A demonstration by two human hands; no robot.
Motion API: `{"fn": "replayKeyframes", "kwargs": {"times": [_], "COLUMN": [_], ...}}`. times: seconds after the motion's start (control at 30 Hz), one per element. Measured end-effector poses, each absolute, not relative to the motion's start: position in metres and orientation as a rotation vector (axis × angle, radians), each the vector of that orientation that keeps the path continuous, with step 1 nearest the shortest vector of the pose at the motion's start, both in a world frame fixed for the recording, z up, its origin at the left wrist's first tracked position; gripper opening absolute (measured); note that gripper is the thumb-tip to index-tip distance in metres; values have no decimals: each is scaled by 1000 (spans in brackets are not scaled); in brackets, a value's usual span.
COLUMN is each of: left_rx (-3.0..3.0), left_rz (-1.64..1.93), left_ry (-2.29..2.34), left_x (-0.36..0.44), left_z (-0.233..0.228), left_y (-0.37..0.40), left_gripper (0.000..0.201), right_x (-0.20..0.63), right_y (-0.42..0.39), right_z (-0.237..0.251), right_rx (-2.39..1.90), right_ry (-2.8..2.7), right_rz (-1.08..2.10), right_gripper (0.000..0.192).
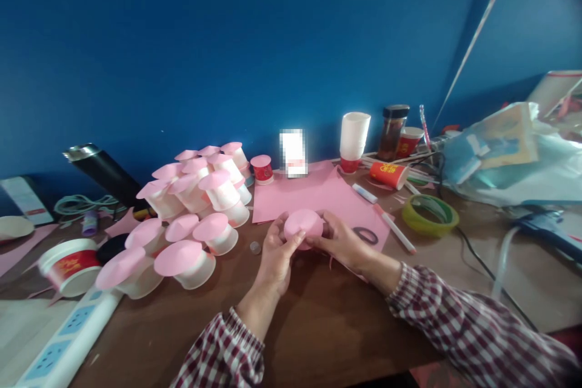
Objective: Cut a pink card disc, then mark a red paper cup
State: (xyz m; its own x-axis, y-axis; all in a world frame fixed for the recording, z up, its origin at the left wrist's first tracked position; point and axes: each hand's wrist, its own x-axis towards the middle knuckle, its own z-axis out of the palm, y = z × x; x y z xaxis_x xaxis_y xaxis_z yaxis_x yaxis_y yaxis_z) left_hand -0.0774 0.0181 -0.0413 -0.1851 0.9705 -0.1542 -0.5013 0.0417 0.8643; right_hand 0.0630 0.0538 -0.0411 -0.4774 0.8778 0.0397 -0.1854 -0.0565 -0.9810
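Both hands hold a pink-capped cup over the near edge of the pink paper.
The left hand [277, 251] and right hand [342, 241] clamp the cup [303, 225] between their fingers, thumbs on its near side, right of the pile of cups [191, 218].

On the table [318, 327]: capped cups [191, 218] grouped at left, a pink sheet [313, 194] at centre, a tape roll [430, 215] and marker [394, 229] to the right, a white cup stack [353, 136], a jar [393, 130], and a power strip [68, 339] at lower left.
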Motion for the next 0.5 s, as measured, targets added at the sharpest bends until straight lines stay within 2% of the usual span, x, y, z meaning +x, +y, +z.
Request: {"fn": "replayKeyframes", "kwargs": {"times": [0.23, 0.4, 0.5], "left_rx": [591, 622, 630], "left_rz": [1531, 1513, 1496], "left_ry": [1020, 924, 870], "left_x": [-80, -81, -82], "left_z": [-43, -41, -40], "left_y": [20, 18, 16], "left_gripper": [74, 66, 59], "right_x": [66, 67, 68], "right_y": [55, 57, 59], "right_z": [-43, -45, -48], "right_rx": [-881, -821, -777], "right_ry": [-1411, -1422, -1503], "right_rz": [1692, 1676, 1605], "right_gripper": [55, 50, 41]}}
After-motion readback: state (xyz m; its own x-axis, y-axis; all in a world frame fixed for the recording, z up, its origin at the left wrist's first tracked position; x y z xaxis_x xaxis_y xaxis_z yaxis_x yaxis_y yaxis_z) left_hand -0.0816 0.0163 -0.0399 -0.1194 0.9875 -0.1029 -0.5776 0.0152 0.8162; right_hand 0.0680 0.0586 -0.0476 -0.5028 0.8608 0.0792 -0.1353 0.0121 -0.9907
